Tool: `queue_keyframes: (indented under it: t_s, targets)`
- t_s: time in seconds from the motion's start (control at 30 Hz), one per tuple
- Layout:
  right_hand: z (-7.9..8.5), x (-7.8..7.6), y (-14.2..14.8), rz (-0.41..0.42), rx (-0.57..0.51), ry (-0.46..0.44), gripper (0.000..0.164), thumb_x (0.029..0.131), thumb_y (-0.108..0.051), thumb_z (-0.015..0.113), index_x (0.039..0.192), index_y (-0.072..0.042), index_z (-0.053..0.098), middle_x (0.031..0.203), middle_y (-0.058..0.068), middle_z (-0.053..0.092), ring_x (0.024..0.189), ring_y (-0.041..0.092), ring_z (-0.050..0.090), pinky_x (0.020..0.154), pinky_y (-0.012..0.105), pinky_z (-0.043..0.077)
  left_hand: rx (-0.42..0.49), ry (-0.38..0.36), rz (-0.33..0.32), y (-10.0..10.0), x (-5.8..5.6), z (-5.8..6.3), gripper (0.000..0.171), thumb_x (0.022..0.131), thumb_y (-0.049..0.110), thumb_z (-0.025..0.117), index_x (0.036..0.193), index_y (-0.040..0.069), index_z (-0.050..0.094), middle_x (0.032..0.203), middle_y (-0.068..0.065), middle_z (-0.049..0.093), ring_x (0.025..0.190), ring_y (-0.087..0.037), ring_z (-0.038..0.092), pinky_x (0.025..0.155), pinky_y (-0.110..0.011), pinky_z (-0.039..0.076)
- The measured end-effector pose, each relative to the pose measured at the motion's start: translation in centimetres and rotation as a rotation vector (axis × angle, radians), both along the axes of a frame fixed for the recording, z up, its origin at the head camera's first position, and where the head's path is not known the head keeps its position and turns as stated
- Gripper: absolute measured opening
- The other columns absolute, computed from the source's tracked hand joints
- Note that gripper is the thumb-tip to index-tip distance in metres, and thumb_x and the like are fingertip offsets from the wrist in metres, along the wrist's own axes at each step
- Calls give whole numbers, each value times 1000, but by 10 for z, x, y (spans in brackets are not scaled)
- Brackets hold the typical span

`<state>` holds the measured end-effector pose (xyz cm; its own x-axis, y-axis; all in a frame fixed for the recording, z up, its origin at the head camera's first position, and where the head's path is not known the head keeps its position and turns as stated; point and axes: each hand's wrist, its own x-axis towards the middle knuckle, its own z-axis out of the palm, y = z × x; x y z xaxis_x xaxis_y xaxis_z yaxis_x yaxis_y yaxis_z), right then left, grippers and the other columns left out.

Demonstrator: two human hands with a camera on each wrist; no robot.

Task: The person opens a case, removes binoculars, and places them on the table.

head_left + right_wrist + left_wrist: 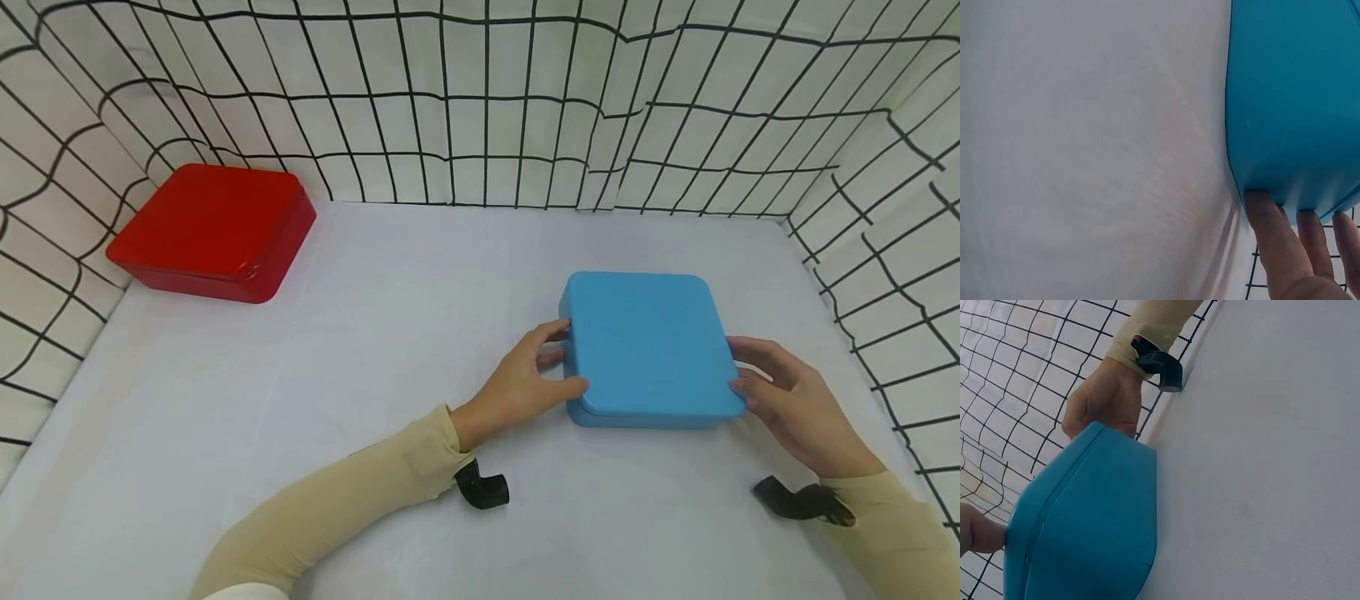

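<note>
A light blue lidded box (648, 346) with rounded corners sits on the white surface, right of the middle in the head view, its lid down. My left hand (525, 379) holds its left side, thumb at the front corner by the lid edge, fingers along the side wall. On the opposite side, my right hand (795, 400) grips the box near its front right corner. The right wrist view shows the right fingers (1279, 244) against the box's lower wall, close to the cloth. In the left wrist view the lid seam runs along the box (1097, 512).
A red lidded box (213, 229) lies at the back left, close to the wire fence. Black wire grid panels (487, 100) border the white-covered table (360, 333) at the back and both sides. Black wrist mounts (483, 487) stick out from both sleeves.
</note>
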<state>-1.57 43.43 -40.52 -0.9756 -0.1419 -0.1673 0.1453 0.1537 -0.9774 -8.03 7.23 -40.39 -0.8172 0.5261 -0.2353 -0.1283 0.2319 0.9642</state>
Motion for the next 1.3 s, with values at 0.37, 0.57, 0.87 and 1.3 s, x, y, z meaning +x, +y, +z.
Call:
queue_keyframes:
  t_s: [0.37,0.57,0.87,1.3]
  targets:
    - [0,-2,2,9,75,-2,55,104,-3,53,156,-17,40,148,-15,45,124,-5,55,90,11,54,-4,-2,-14,-2,-1,1,84,91,29,74,163,24,29,165,1,36,152,-27,44,114,-49,50]
    - [2,-8,4,-8,331,-64,51,109,-26,51,158,-25,36,156,-6,38,123,-5,48,89,6,49,-20,-7,-41,-6,-5,3,84,92,29,74,162,25,28,166,-3,34,151,-27,45,114,-49,50]
    - [9,-31,5,-81,176,-34,45,108,-24,53,151,-16,43,138,-11,51,118,-5,55,88,6,53,-21,-24,9,-7,-11,5,65,97,26,68,155,22,38,159,-4,42,141,-25,56,105,-42,57]
    - [16,-56,0,-52,406,-109,61,108,-45,49,153,-5,39,129,-20,49,113,-5,55,86,7,53,73,-93,82,4,-20,5,53,99,16,65,148,11,45,141,-9,54,114,-19,66,90,-34,62]
